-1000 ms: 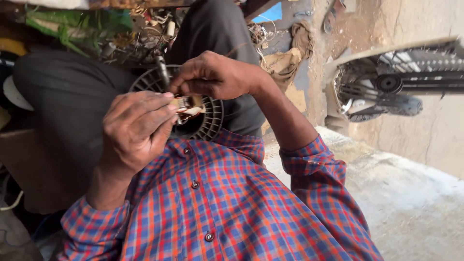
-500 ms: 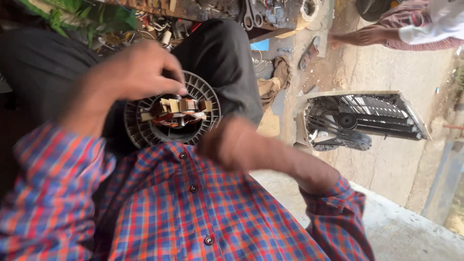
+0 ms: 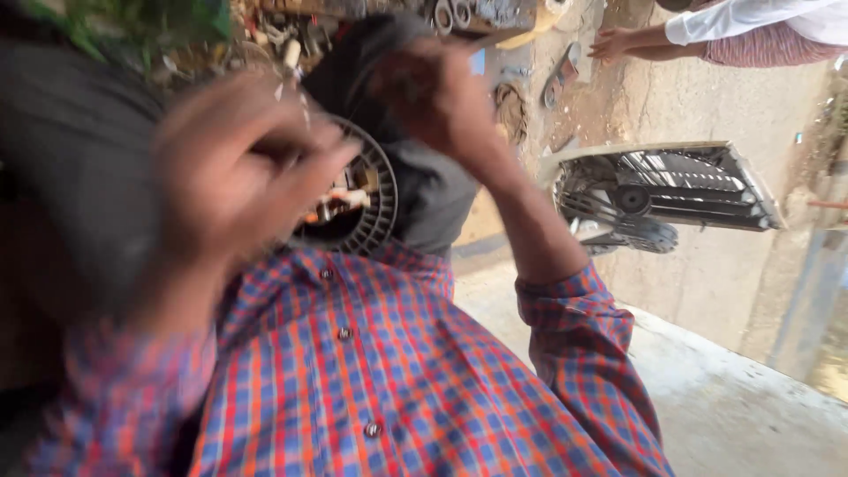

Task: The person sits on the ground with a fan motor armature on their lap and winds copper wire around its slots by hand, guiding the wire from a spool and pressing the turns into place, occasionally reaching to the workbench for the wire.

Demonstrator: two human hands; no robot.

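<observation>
A round dark motor core (image 3: 369, 205) with a slotted rim and pale and orange parts at its middle lies in my lap, against my dark trousers (image 3: 433, 190). My left hand (image 3: 238, 172) is blurred, with curled fingers covering the left part of the core; any grip is hidden by the blur. A thin pale rod (image 3: 291, 57) shows just above that hand. My right hand (image 3: 433, 97) is lifted over my knee, off the core, and also blurred. My checked shirt (image 3: 389, 380) fills the bottom of the view.
A grey fan housing with a blade wheel (image 3: 662, 190) lies on the concrete floor (image 3: 733, 406) at right. Another person's hand (image 3: 618, 41) in a white sleeve reaches down at the top right. Scissors and metal scraps (image 3: 450, 13) lie along the top.
My right hand has left the motor core and risen to the knee. My left hand has swept down over the core's left side. The view has shifted and blurred.
</observation>
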